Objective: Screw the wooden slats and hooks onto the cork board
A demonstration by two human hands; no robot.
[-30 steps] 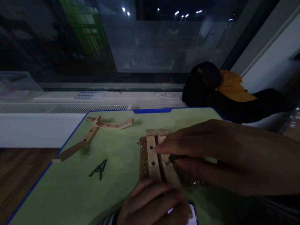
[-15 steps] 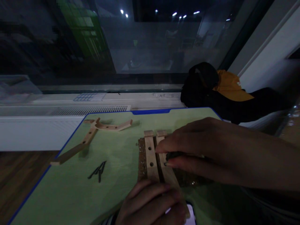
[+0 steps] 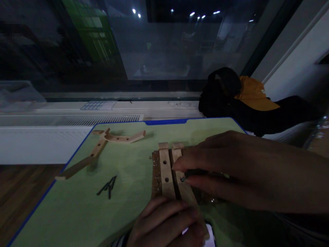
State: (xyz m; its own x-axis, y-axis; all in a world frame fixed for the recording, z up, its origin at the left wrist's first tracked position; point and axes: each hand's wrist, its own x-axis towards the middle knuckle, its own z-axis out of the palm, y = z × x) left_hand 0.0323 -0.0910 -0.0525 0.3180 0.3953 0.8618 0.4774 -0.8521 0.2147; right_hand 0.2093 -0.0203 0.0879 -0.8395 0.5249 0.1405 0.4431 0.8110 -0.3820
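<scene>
Two pale wooden strips, the left strip [image 3: 165, 171] and the right strip [image 3: 177, 156], lie side by side with a narrow gap between them. Each has a raised block at its far end and drilled holes. Beneath them is a brown board [image 3: 156, 173]. My left hand [image 3: 167, 223] is curled over their near part, holding them down. A small screw [image 3: 182, 179] sits at a hole in the right strip. Beside it is my right hand [image 3: 231, 168], thumb and forefinger apart, the thumb tip close to the screw. The area between those fingers is dark.
Several dark screws [image 3: 108, 187] lie on the green table [image 3: 128, 212] at left. Behind them rests a joined wooden piece [image 3: 97, 149] with angled arms. A phone [image 3: 210, 236] partly shows under my left hand. A yellow-and-black cap [image 3: 253, 94] sits by the window.
My right thumb has shifted slightly right, off the hole, so the screw there shows more plainly. My left hand stays on the strips.
</scene>
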